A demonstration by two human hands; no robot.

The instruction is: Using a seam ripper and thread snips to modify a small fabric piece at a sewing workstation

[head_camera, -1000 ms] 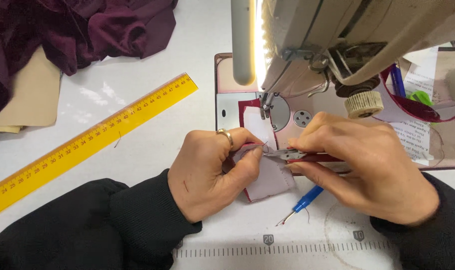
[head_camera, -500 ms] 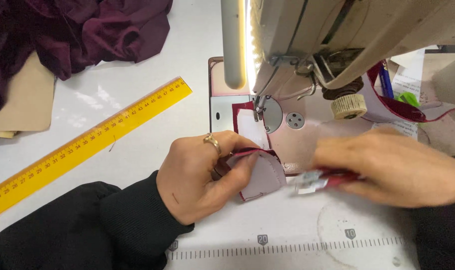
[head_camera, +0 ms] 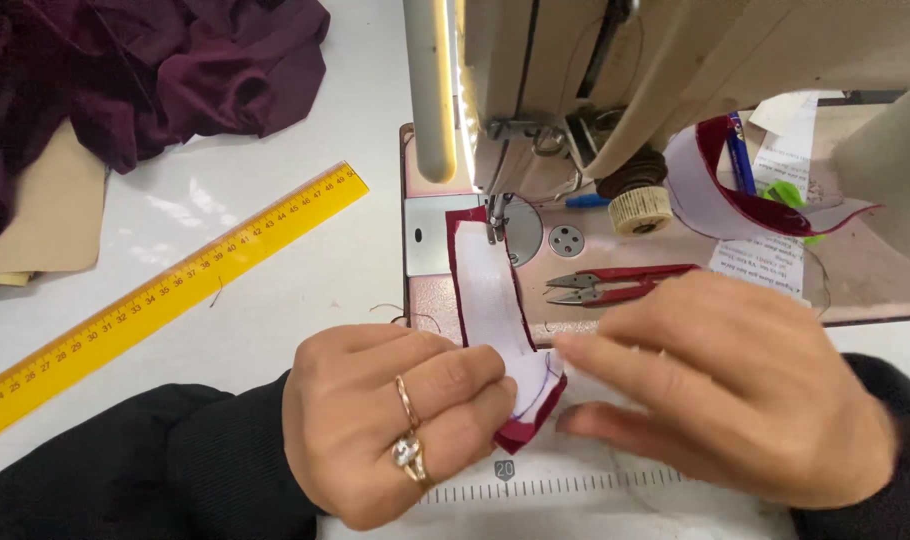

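Note:
A narrow burgundy fabric piece with white interfacing (head_camera: 490,300) lies on the sewing machine bed, its far end under the presser foot (head_camera: 495,215). My left hand (head_camera: 395,420), with two rings, pinches the near end of the piece. My right hand (head_camera: 725,385) rests flat beside it, fingertips touching the near end, holding nothing. Red thread snips (head_camera: 615,285) lie on the bed just beyond my right hand.
A cream sewing machine (head_camera: 675,70) fills the top right, with a lamp tube (head_camera: 435,90). A yellow ruler (head_camera: 165,300) lies diagonally at left. Dark burgundy cloth (head_camera: 145,70) and a tan pattern piece (head_camera: 45,215) sit at far left. Another interfaced strip (head_camera: 715,190) curls at right.
My right hand has put down the red snips on the machine bed and come back to the fabric. The fabric piece now lies flat and stretched out under the presser foot.

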